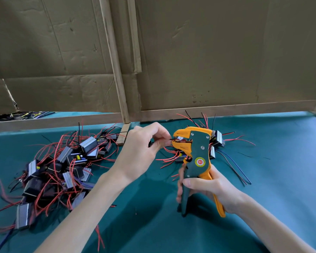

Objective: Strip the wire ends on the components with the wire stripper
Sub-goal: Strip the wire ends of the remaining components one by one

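Head view: my left hand [142, 148] pinched a black wire [169, 139], lying level and pointing right into the wire stripper [193, 147], whose handles my right hand [204, 187] gripped.

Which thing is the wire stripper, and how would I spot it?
Look at the teal table, right of the big pile of black components with red wires. The wire stripper stands upright in the right hand, while the left hand feeds a wire into it. It is the only orange and dark green tool there.

Wire [169, 139] in stripper [195, 154], both hands.
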Demonstrator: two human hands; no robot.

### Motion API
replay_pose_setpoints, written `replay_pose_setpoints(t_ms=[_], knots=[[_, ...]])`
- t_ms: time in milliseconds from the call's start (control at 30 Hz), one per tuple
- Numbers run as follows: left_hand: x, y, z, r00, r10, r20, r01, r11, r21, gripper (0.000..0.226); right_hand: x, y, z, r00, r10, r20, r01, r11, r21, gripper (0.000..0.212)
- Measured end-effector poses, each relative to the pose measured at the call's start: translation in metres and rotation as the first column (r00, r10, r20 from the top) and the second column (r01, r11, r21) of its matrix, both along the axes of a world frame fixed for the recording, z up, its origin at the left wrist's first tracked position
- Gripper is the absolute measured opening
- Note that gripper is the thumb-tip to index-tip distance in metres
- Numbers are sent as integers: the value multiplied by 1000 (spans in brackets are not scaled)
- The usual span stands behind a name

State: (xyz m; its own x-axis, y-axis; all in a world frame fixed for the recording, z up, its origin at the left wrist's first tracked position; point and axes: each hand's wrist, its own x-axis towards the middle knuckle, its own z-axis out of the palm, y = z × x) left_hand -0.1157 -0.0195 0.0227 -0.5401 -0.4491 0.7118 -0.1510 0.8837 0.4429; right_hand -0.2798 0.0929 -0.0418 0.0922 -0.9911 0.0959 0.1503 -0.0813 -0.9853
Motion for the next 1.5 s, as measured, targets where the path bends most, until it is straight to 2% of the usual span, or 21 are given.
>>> replay_pose_setpoints(t_ms=[167, 367, 533, 700, 800, 933, 1067, 1133, 1267, 1500], knots=[[0, -1, -1, 1000, 4, -20, -4, 1000, 15, 8, 6, 0, 2, 999, -39, -7, 39, 999, -11, 11], [1, 0, -1, 999, 11, -36, -9, 998, 57, 9, 10, 1, 0, 996, -86, 2, 86, 996, 8, 15], [0, -1, -2, 997, -62, -54, 69, 990, 124, 9, 10, 0, 0, 993, -94, 69, 90, 994, 61, 17], [1, -2, -3, 995, -75, -65, 82, 990, 116, 7, 13, 1, 0, 992, -110, 62, 107, 992, 61, 19], [2, -3, -3, 996, -69, -56, 75, 990, 122, 7, 19, 1, -2, 981, -179, 67, 175, 982, 70, 21], [2, -3, -3, 997, -73, -35, 78, 984, 157, 8, 26, 0, -5, 949, -315, -2, 315, 949, 36, 21], [3, -2, -3, 998, -59, -17, 61, 980, 190, 8, 17, 2, -1, 987, -140, 82, 140, 990, -1, 9], [4, -1, -1, 998, -56, -2, 55, 979, 196, 9, 14, 3, 0, 992, -84, 99, 84, 996, 3, 11], [6, -2, 4, 998, -58, 39, 54, 993, 106, 12, 14, 1, -3, 996, -41, 83, 40, 999, 15, 15], [8, -6, 4, 995, -78, 68, 67, 988, 140, 16, 13, 2, -2, 996, -40, 84, 37, 999, 34, 19]])
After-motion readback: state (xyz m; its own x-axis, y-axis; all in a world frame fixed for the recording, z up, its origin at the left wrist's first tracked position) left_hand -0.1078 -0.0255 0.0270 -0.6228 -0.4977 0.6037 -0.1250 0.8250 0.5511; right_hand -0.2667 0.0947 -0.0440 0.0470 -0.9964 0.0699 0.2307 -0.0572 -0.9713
